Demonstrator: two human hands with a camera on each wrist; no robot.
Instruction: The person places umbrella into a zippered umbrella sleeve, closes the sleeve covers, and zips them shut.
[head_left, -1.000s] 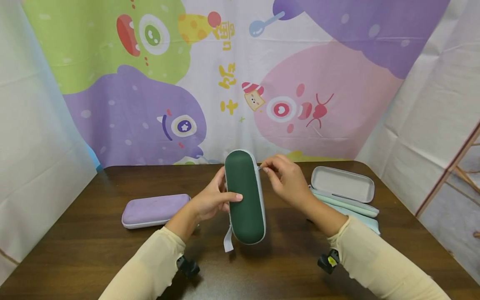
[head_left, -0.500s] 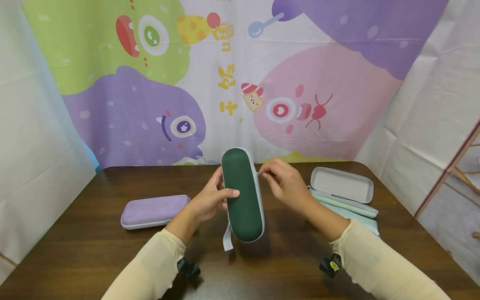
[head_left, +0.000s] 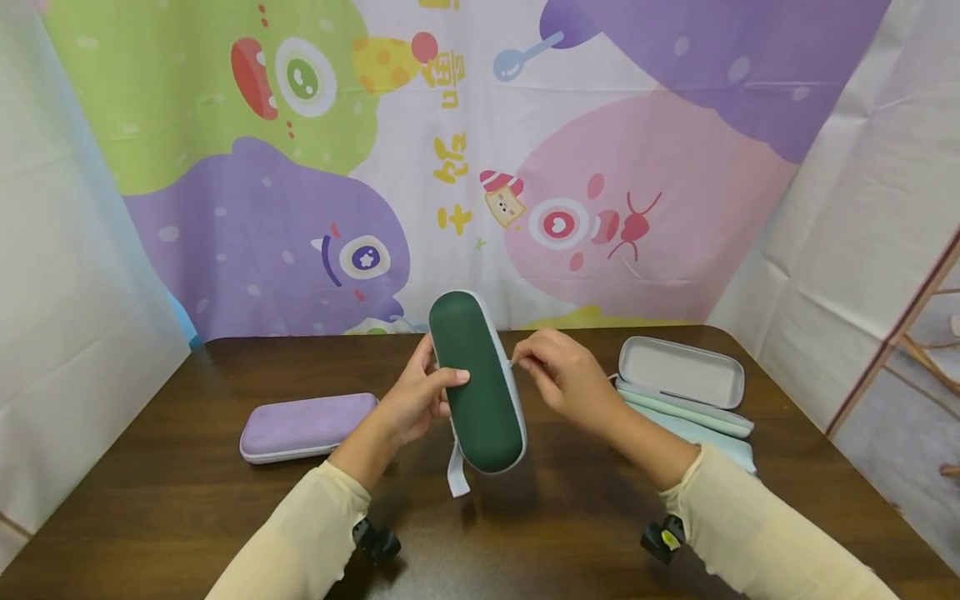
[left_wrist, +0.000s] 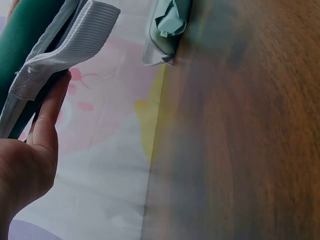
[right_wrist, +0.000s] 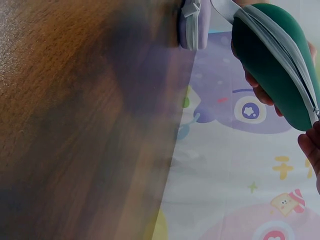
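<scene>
A dark green zip-up pencil case (head_left: 480, 392) with white zip edging is held upright, slightly tilted, above the table. My left hand (head_left: 412, 400) grips it from the left, thumb across its front and the other fingers behind. At its right edge my right hand (head_left: 566, 375) pinches the small zip pull (head_left: 512, 363) between thumb and fingertips. A white ribbed strap (left_wrist: 85, 40) hangs from the case's lower left. In the right wrist view, a dark line runs between the zip tapes (right_wrist: 280, 42), from the strap end towards the right fingers (right_wrist: 311, 145).
On the wooden table (head_left: 465, 550), a closed purple case (head_left: 307, 427) lies at the left. At the right lie an open grey-lined case (head_left: 681, 372) with a mint edge and a pale blue case (head_left: 712, 440), partly behind the right forearm. A cartoon curtain (head_left: 465, 275) hangs behind the table.
My right hand has moved down along the case's right edge with the zip pull. The green case has shifted a little up and left, and leans further left at its top.
</scene>
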